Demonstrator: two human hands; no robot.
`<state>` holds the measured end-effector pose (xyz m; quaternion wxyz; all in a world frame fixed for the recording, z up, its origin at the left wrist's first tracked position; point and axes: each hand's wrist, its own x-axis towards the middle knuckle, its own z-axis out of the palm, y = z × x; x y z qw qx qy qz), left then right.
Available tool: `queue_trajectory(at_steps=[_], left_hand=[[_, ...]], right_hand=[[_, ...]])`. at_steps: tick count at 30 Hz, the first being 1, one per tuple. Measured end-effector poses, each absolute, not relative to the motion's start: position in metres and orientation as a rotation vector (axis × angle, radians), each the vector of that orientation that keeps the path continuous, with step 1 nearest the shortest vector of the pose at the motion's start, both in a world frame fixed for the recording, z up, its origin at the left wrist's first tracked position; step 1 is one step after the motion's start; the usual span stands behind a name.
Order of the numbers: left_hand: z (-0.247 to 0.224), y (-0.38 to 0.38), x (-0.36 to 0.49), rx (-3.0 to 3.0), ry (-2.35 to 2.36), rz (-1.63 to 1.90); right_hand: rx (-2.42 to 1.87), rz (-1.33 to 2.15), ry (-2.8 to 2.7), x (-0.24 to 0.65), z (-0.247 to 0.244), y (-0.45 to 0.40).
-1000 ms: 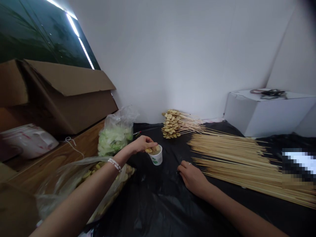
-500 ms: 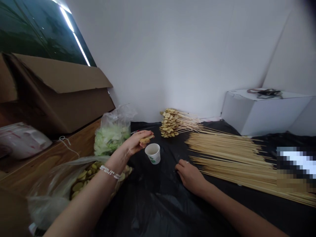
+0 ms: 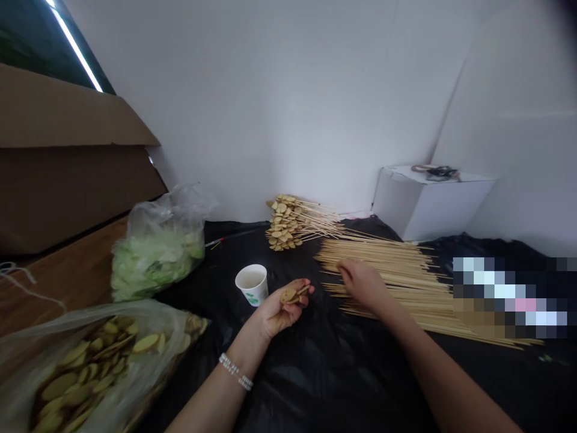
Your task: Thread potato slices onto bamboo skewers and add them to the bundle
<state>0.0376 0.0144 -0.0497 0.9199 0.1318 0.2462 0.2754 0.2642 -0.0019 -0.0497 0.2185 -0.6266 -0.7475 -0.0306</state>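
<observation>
Cradling thin potato slices [image 3: 289, 295], the left hand [image 3: 276, 311] curls its fingers around them above the black-covered worktop [image 3: 324, 367], well in from its far edge. The right hand [image 3: 364, 282] bunches its fingers over bamboo skewers [image 3: 387, 251]; whether they grip one, I cannot tell. Slices should be light, slippery, breakable: hold flat faces. Skewers, likely stiff: pinch near one end.

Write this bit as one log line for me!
left hand: holding yellowish slices | right hand: over loose sticks, grip unclear | cup: upright beside left hand
</observation>
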Motion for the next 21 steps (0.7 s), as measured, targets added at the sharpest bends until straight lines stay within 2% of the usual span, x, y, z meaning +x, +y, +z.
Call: queue_trajectory(at_steps=[4,11,21], left_hand=[[-0.057,0.011,0.033,0.290,0.514,0.609],[-0.054,0.012,0.028,0.099,0.592,0.719],[-0.054,0.012,0.028,0.039,0.583,0.699]], right_hand=[[-1.869,0.057,-2.097,0.291,-0.052,0.008],[-1.864,0.123,-2.169,0.297,-0.056,0.011],[-1.928,-0.014,-2.148,0.293,-0.076,0.014]])
